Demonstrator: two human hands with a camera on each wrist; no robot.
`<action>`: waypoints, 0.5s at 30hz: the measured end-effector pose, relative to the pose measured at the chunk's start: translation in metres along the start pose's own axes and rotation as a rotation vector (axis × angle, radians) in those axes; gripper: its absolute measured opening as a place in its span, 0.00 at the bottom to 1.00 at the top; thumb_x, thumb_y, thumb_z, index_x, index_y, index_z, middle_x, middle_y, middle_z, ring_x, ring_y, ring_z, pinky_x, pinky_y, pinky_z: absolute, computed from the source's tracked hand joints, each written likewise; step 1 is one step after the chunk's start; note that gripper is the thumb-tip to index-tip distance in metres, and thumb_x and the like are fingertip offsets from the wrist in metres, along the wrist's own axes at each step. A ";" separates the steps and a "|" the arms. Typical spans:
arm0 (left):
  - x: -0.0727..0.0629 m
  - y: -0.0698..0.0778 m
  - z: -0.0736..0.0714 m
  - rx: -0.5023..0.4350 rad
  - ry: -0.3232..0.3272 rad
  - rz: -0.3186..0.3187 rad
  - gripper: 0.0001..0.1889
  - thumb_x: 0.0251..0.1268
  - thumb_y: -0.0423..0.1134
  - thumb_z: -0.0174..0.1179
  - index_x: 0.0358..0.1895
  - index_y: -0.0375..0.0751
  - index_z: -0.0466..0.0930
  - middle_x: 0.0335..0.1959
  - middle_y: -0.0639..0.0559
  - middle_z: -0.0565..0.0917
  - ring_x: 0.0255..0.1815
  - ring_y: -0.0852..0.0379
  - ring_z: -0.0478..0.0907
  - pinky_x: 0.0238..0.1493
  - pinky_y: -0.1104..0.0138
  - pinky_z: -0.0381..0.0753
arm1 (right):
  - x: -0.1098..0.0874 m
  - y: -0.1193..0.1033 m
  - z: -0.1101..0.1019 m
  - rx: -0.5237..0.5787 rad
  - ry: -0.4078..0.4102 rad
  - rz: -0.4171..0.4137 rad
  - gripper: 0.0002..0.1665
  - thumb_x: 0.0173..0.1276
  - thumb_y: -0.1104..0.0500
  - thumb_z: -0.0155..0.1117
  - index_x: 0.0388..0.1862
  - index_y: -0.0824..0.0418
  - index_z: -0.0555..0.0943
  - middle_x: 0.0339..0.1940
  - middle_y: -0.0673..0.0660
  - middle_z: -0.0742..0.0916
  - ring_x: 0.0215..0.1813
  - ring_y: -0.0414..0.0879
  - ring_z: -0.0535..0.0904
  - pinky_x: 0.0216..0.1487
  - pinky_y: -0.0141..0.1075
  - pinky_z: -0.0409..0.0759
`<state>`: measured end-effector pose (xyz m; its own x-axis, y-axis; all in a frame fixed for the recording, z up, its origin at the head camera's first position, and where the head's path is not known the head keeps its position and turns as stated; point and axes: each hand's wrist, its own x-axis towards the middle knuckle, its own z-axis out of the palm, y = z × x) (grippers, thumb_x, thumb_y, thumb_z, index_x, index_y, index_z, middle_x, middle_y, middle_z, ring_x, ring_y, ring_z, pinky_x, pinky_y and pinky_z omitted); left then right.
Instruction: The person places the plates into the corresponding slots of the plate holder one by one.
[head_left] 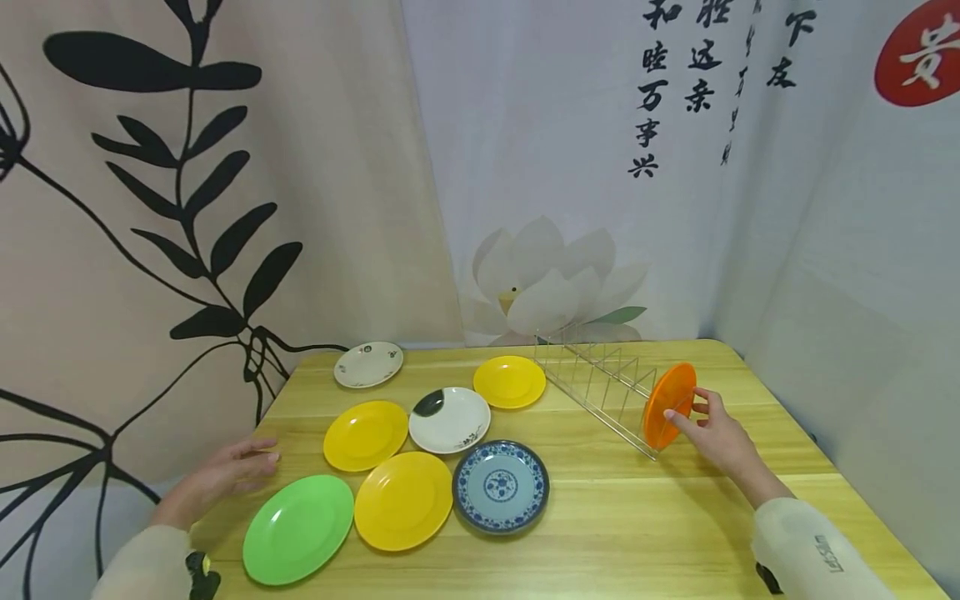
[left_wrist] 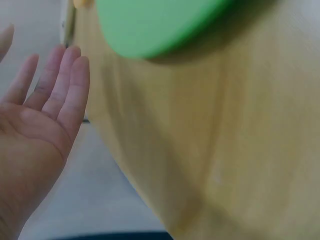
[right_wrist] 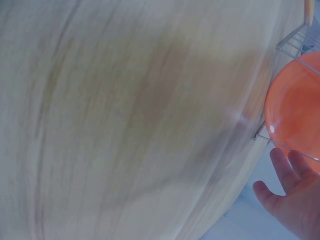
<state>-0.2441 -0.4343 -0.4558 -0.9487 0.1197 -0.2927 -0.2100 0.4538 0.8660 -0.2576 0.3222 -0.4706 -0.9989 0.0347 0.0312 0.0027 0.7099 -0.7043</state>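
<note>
At the near end of a wire dish rack (head_left: 600,404) an orange plate (head_left: 660,421) stands upright. My right hand (head_left: 716,433) pinches its right edge, the thumb on the near face and the fingers on the far side. In the right wrist view only part of the orange plate (right_wrist: 297,110) shows, with some fingers of the right hand (right_wrist: 295,195) at its lower edge; the thumb is out of that view. My left hand (head_left: 225,479) hovers near the table's left edge, fingers extended and holding nothing, beside a green plate (head_left: 298,529).
Left and centre on the wooden table (head_left: 600,533) lie yellow plates (head_left: 405,500), a blue patterned plate (head_left: 501,487), a white plate with a dark patch (head_left: 457,421), and a white plate (head_left: 367,365) at the back left. Curtains (head_left: 360,208) hang behind.
</note>
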 end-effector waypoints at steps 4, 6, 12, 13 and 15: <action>-0.005 -0.012 -0.007 0.009 -0.050 -0.036 0.39 0.75 0.46 0.56 0.74 0.21 0.49 0.68 0.24 0.65 0.62 0.36 0.74 0.57 0.51 0.80 | -0.001 -0.001 -0.001 0.001 -0.002 0.002 0.58 0.71 0.30 0.51 0.78 0.69 0.44 0.70 0.78 0.65 0.63 0.73 0.68 0.52 0.64 0.75; -0.007 -0.016 -0.010 -0.004 -0.081 -0.055 0.38 0.75 0.45 0.57 0.74 0.22 0.50 0.66 0.26 0.69 0.60 0.39 0.76 0.56 0.51 0.80 | -0.002 -0.001 -0.002 0.003 -0.006 0.001 0.58 0.71 0.30 0.51 0.78 0.69 0.43 0.70 0.78 0.65 0.63 0.74 0.68 0.52 0.64 0.75; -0.011 -0.029 -0.014 -0.063 -0.210 -0.059 0.35 0.75 0.39 0.56 0.73 0.21 0.49 0.64 0.30 0.72 0.58 0.47 0.77 0.57 0.50 0.79 | -0.002 -0.002 -0.001 0.004 -0.009 0.009 0.58 0.71 0.30 0.51 0.78 0.68 0.43 0.71 0.78 0.65 0.64 0.74 0.67 0.53 0.65 0.74; -0.012 -0.030 -0.015 -0.072 -0.224 -0.059 0.35 0.75 0.38 0.55 0.73 0.21 0.50 0.64 0.31 0.73 0.58 0.49 0.77 0.57 0.50 0.79 | -0.001 -0.001 -0.001 0.005 -0.010 0.009 0.58 0.71 0.30 0.51 0.78 0.68 0.42 0.71 0.78 0.64 0.64 0.74 0.67 0.53 0.65 0.74; -0.012 -0.033 -0.015 -0.088 -0.245 -0.052 0.33 0.75 0.37 0.55 0.72 0.20 0.51 0.64 0.31 0.73 0.57 0.52 0.78 0.57 0.51 0.79 | -0.001 -0.001 0.000 0.005 -0.011 0.009 0.58 0.71 0.30 0.51 0.78 0.68 0.42 0.71 0.78 0.64 0.64 0.73 0.67 0.53 0.65 0.74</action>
<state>-0.2292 -0.4637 -0.4743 -0.8531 0.3132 -0.4174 -0.2864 0.3876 0.8762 -0.2568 0.3217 -0.4699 -0.9993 0.0336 0.0173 0.0115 0.7062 -0.7080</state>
